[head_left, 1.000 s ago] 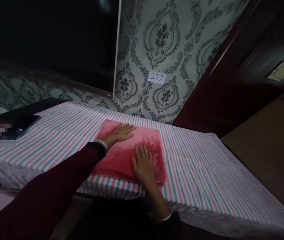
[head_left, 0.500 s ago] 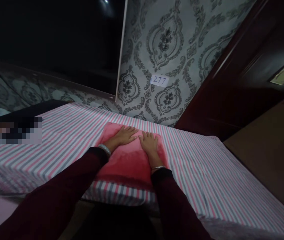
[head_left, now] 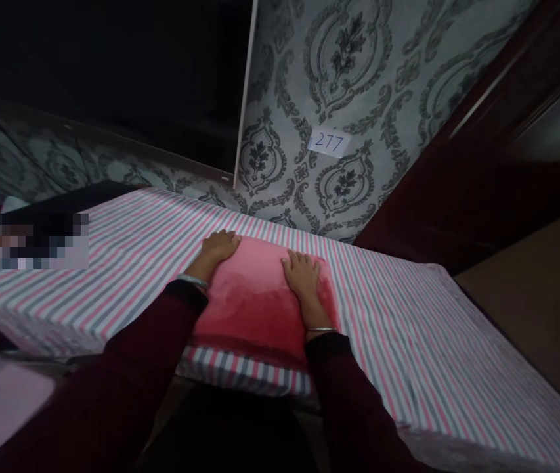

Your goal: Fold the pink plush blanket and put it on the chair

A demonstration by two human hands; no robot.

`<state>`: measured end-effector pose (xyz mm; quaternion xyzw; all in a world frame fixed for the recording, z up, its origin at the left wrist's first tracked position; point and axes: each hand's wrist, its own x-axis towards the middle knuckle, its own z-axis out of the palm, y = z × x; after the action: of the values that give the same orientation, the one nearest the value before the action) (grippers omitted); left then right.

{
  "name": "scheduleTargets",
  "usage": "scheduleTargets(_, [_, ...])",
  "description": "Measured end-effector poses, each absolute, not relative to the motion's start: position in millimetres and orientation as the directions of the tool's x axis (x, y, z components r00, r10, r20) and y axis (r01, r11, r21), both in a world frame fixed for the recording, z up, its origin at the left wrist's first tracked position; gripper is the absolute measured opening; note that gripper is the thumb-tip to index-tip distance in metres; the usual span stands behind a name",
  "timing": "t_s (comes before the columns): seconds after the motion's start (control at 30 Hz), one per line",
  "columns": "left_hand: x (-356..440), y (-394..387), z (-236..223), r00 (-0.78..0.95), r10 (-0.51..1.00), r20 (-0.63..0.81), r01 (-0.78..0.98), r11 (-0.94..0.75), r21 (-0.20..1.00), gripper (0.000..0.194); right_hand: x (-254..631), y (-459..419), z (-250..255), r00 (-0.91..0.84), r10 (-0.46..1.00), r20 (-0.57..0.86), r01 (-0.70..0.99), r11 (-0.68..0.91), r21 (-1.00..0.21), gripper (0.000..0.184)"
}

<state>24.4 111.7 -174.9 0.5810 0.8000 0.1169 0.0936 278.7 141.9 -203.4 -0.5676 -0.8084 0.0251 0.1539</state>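
Observation:
A pink-and-red plush cloth [head_left: 255,302], flat and roughly rectangular, lies on a striped tablecloth [head_left: 388,315]. It may be folded or a thin cushion; I cannot tell which. At its far left corner rests my left hand [head_left: 221,246], palm down, fingers stretched over the edge. My right hand [head_left: 302,272] lies flat on the upper right part, its fingers spread toward the far edge. Neither hand grips the cloth. Part of its left side is hidden under my left forearm.
Behind the table stand a patterned wall with a paper marked 277 [head_left: 329,141] and a large dark television [head_left: 112,79]. A dark red door [head_left: 457,190] and a brown panel [head_left: 540,282] are at the right. A black object [head_left: 83,200] lies at the far left.
My left hand has slid left from the upper middle of the plush cloth to its far left corner. My right hand stays on the upper right part. The view has shifted slightly.

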Motion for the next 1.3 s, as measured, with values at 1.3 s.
scheduleTargets(1.3, [66, -93, -218, -0.372, 0.839, 0.397, 0.909, 0.243, 0.338, 0.059, 394, 0, -255, -0.13, 0.914, 0.383, 0.814, 0.32, -0.485, 0.064])
